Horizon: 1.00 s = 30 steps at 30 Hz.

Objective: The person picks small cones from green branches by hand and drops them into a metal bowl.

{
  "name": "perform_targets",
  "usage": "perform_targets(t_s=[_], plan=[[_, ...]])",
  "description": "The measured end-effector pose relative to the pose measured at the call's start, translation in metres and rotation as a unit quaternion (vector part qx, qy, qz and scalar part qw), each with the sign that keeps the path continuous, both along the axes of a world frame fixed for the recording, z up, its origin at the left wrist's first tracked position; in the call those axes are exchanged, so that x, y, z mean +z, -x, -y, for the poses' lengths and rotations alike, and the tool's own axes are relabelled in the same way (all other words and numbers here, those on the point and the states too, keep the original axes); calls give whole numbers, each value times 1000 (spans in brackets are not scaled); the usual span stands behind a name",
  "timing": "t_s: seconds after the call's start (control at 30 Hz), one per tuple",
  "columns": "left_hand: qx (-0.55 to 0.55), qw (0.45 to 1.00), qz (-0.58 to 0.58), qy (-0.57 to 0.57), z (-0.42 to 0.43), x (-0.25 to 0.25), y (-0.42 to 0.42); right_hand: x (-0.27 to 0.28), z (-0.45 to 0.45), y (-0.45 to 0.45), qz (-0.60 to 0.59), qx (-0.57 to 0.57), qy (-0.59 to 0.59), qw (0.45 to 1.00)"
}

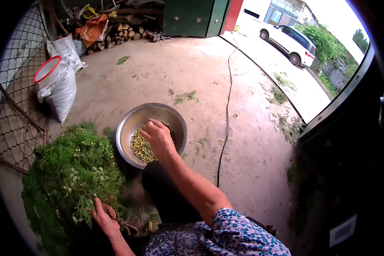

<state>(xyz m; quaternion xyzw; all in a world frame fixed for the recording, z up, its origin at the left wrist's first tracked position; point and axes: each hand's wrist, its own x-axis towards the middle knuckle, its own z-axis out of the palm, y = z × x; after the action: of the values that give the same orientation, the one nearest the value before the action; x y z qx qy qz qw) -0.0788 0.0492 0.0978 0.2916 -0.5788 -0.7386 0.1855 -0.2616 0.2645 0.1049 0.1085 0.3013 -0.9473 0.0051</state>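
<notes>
Greenery lies heaped on the floor at left in the head view, and the left hand, fingers bent, appears to grip a sprig at its near edge. The right hand hangs over the steel basin, fingers loosely curled; whether they hold anything cannot be told. Small greenish pods lie in the basin, beside the heap. A knee sits close to the near rim, so a careless shift could tip the basin and spill them.
</notes>
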Motion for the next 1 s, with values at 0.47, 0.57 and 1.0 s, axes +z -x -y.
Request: perform_targets(t_s=[0.47,0.57,1.0], plan=[[-13,997,-34,-75,1,14,3,-5,72,-107,-84,170,-199,962],[-13,997,-36,-68,2,10,-1,4,80,-114,-105,136,-232,957],[-45,998,1,-36,-5,19,-9,-12,98,-98,-333,-4,-544,770]])
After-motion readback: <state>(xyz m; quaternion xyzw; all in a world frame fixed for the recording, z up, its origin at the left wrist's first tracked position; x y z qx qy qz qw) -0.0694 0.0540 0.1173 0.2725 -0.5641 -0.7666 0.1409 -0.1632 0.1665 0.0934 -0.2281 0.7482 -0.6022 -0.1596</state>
